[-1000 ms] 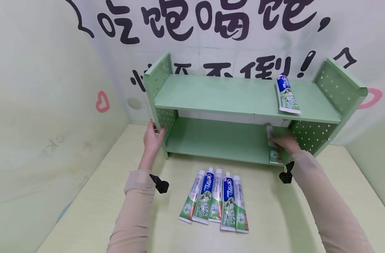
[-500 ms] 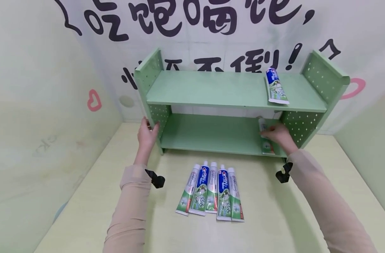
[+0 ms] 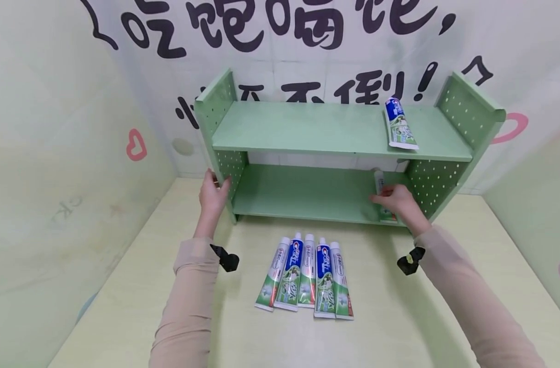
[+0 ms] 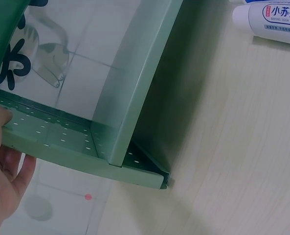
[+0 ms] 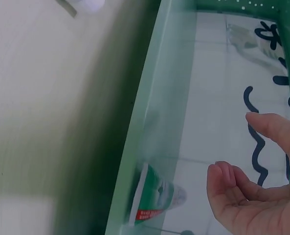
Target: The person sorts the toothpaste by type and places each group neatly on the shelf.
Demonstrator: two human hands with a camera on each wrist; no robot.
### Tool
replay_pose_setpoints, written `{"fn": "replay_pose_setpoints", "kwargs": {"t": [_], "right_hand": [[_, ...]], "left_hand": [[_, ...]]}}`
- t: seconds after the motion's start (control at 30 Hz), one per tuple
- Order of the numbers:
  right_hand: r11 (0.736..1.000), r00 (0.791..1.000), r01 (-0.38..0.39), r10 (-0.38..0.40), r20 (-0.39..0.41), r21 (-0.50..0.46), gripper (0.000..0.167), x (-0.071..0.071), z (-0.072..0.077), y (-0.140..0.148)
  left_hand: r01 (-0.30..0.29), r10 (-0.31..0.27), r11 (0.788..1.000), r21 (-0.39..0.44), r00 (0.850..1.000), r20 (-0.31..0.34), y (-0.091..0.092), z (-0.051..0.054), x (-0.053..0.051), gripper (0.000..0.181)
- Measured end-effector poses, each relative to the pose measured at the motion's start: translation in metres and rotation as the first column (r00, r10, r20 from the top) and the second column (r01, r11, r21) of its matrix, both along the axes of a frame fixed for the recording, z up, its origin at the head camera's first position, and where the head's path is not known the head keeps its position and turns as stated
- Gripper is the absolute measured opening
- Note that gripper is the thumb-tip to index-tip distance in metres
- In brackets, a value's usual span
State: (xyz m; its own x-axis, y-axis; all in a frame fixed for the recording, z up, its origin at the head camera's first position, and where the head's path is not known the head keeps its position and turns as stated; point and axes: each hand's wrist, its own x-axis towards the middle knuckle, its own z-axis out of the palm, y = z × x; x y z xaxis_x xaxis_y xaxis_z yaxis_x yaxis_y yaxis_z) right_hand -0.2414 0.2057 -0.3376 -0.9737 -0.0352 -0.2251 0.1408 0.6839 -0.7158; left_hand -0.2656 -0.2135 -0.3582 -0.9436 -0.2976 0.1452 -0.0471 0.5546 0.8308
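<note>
A green two-tier shelf (image 3: 298, 193) stands against the wall. My left hand (image 3: 213, 197) grips its left side panel (image 4: 71, 159), thumb on the inner face and fingers outside. My right hand (image 3: 398, 200) hovers over the lower tier's right end, thumb and fingers apart with nothing between them. Beneath it a white and green toothpaste tube (image 5: 157, 198) lies on that tier, partly hidden by the hand in the head view. One blue and green toothpaste tube (image 3: 400, 125) lies on the upper tier, towards the right.
Several toothpaste tubes (image 3: 307, 276), white-green and blue-green mixed, lie side by side on the pale table (image 3: 169, 286) in front of the shelf. Behind the shelf is a wall (image 3: 303, 66) with large black lettering. Another wall (image 3: 77, 153) rises on the left.
My right hand has let go of the toothpaste tube on the lower tier, its fingers now spread above it. The left hand keeps its grip. The head view has shifted slightly.
</note>
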Motion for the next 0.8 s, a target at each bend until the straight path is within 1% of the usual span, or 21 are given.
{"fn": "replay_pose_setpoints", "kwargs": {"t": [0.13, 0.3, 0.43, 0.63, 0.8], "right_hand": [[0.999, 1.0, -0.014, 0.015, 0.008, -0.044, 0.067, 0.006, -0.003, -0.005], [0.994, 0.999, -0.038, 0.038, -0.004, -0.104, 0.065, 0.017, -0.009, -0.011], [0.991, 0.999, -0.038, 0.037, -0.014, -0.125, 0.065, 0.027, -0.015, -0.016], [0.989, 1.0, -0.018, 0.016, -0.013, -0.144, 0.063, 0.04, -0.029, -0.02], [0.985, 0.999, -0.032, 0.032, -0.002, -0.168, 0.061, 0.048, -0.042, -0.026]], "left_hand": [[0.003, -0.003, 1.0, 0.003, 1.0, 0.0, 0.0, -0.001, -0.001, 0.045], [0.003, -0.003, 1.0, 0.001, 1.0, -0.002, 0.0, -0.001, -0.002, 0.044], [0.003, -0.003, 1.0, -0.002, 1.0, -0.006, -0.001, 0.0, -0.002, 0.042], [0.011, -0.011, 1.0, 0.002, 1.0, 0.011, -0.001, -0.001, -0.002, 0.043], [0.018, -0.018, 1.0, 0.01, 1.0, 0.018, -0.002, -0.001, -0.001, 0.046]]}}
